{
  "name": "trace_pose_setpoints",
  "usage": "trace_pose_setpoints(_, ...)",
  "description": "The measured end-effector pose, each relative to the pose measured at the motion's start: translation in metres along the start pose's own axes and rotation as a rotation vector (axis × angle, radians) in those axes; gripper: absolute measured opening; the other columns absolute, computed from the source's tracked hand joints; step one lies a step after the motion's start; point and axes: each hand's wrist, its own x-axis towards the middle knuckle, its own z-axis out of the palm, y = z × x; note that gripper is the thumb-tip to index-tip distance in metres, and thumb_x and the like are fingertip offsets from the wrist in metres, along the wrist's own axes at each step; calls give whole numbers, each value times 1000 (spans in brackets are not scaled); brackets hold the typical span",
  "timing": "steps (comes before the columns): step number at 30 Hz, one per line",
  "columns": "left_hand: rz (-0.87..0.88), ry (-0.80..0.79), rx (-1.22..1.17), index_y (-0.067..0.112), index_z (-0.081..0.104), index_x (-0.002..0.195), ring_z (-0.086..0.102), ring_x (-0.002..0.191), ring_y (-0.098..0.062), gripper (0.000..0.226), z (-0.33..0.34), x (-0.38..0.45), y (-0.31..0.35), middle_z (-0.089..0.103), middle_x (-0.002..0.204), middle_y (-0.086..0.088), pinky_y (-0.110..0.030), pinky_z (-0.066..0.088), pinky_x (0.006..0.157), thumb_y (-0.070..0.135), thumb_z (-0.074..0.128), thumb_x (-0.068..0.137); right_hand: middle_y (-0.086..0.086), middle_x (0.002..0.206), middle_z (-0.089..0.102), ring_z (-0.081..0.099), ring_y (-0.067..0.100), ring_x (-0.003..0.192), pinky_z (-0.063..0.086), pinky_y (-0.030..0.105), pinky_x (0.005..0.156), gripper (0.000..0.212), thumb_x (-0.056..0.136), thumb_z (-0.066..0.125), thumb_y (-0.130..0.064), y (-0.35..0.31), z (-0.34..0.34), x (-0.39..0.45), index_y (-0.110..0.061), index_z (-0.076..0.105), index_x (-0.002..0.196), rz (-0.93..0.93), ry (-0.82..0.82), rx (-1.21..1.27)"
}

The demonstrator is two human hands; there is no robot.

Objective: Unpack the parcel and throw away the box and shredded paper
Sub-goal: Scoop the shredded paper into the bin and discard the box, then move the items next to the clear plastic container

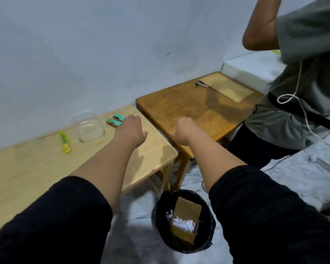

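The left hand (131,128) hides part of two green items (116,120); both hands' fingers curl out of sight.

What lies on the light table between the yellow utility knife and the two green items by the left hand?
In the head view, a clear plastic container sits between the utility knife and the green items on the light table.

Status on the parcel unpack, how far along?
Looks essentially done: cardboard box with shredded paper sits in the black bin. Two green items, possibly the contents, lie on the light table. Left hand and right hand hold nothing. Nothing visibly left.
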Motion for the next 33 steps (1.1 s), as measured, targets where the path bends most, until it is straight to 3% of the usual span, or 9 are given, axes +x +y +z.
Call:
trace_pose_setpoints(9,-238,10,-100,4,33,136,36,131,-30,60,-8,20,-120,37,140,-15,-42,37,102,39,51,90,12,136,48,49,28,121,44,36,94,49,91,50,-31,-108,14,70,-9,41,134,-183,-29,-21)
trace_pose_setpoints(12,-316,15,-166,3,32,138,35,132,-30,62,-4,32,-157,36,141,-16,-40,36,103,39,50,91,11,133,51,52,27,116,44,32,86,49,91,52,-29,-139,25,95,-11,41,135,-210,-48,51)
trace_pose_setpoints(15,-393,50,-284,3,30,139,34,133,-31,64,4,46,-188,35,142,-16,-39,33,105,41,50,91,11,132,51,51,28,115,43,33,88,51,90,51,-30,-160,41,124,-11,40,136,-218,-61,140)
trace_pose_setpoints(21,-448,143,-588,9,20,146,22,142,-25,82,50,76,-222,26,153,-11,-34,18,115,44,60,84,8,144,39,46,26,124,40,35,99,61,91,52,-33,-165,88,178,-15,29,144,-220,-56,274)
trace_pose_setpoints(27,-532,190,-620,6,28,141,36,132,-30,99,106,109,-249,40,141,-13,-43,34,108,50,74,66,4,149,31,37,21,133,37,38,110,66,89,55,-38,-151,148,234,-20,24,144,-220,-60,307)
trace_pose_setpoints(31,-555,214,-631,5,11,147,17,144,-23,113,133,124,-257,18,156,-11,-35,20,116,47,77,66,3,154,20,24,20,140,28,40,115,72,87,56,-43,-141,179,266,-24,20,146,-222,-7,285)
trace_pose_setpoints(33,-550,236,-661,8,8,148,19,144,-21,115,144,128,-259,17,157,-8,-33,21,115,46,78,65,1,155,14,21,21,141,25,40,116,75,86,55,-48,-138,191,277,-28,15,147,-207,8,268)
